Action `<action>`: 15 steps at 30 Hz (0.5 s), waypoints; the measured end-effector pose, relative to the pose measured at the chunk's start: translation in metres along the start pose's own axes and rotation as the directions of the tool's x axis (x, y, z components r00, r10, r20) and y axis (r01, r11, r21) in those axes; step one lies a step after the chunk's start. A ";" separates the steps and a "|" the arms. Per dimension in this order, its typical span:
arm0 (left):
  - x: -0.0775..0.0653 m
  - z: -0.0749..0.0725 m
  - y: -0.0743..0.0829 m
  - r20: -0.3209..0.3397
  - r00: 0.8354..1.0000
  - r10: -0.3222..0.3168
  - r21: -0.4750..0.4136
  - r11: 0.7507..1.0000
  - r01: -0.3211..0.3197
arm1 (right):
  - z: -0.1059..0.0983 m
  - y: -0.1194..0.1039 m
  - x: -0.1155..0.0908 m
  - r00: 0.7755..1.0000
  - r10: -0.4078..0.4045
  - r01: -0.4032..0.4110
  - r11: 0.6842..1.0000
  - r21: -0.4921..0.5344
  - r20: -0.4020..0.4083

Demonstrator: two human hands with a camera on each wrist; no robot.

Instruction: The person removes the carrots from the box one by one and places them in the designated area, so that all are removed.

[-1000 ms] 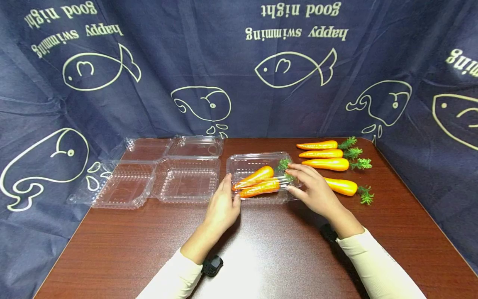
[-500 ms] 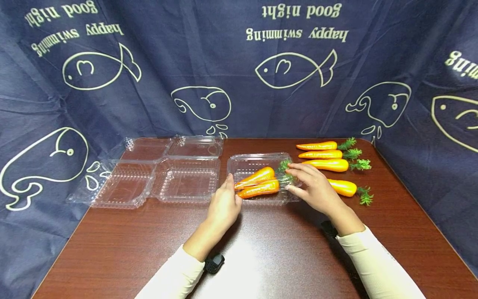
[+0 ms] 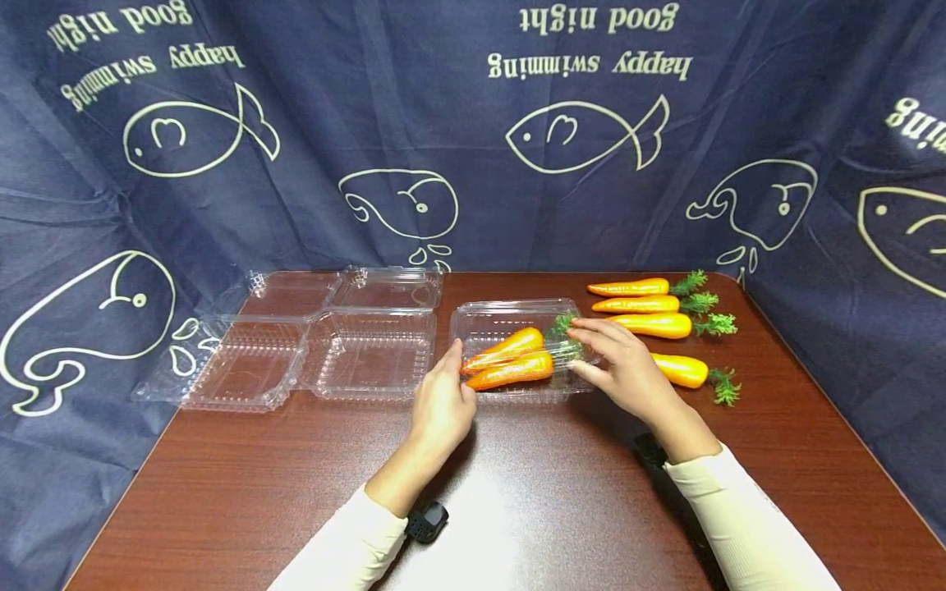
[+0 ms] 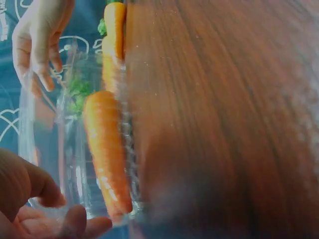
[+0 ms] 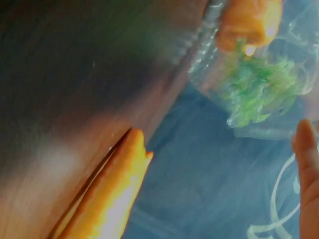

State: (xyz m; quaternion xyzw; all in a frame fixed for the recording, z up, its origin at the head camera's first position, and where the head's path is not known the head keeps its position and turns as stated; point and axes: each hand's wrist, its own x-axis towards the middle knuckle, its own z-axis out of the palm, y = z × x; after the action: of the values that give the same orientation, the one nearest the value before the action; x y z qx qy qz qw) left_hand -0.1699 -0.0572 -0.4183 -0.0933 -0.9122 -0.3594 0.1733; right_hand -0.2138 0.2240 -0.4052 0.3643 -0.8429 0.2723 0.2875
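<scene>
Two orange carrots with leafy green tops lie in a clear plastic clamshell box. Its see-through lid stands tilted over them, the edge crossing the carrots in the head view. At the left end, my left hand holds the lid's corner between thumb and fingers; the left wrist view shows them bent around that end. My right hand holds the opposite corner, fingers over the far side and thumb nearer me. Part of the green tops sits behind the clear plastic by the right fingers.
Several more carrots lie to the right, one nearer than the others and partly behind my right hand. Two open clear clamshell boxes stand side by side on the left. A blue printed cloth hangs behind the table.
My left hand and the box's left end have shifted very slightly right since a second ago. Both hands keep their hold on the lid; the other boxes and loose carrots stay put.
</scene>
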 end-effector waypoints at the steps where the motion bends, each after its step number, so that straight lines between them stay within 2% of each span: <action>1: 0.000 0.000 -0.001 0.005 1.000 -0.002 0.005 1.000 0.002 | -0.001 0.001 0.000 1.000 0.000 0.000 1.000 0.001 -0.004; 7: -0.001 0.001 -0.006 0.007 0.999 -0.041 0.002 0.999 0.041 | -0.004 0.002 0.005 0.999 -0.033 0.034 0.999 -0.020 0.022; 15: 0.000 0.000 -0.008 0.071 0.994 -0.078 -0.027 0.996 0.080 | -0.010 0.004 0.012 0.999 0.025 -0.024 0.999 0.024 -0.026</action>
State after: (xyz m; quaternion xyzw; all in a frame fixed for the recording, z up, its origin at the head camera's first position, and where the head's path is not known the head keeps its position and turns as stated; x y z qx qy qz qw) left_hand -0.1719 -0.0629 -0.4230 -0.0722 -0.9153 -0.3759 0.1254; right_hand -0.2204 0.2272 -0.3916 0.3537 -0.8402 0.2905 0.2907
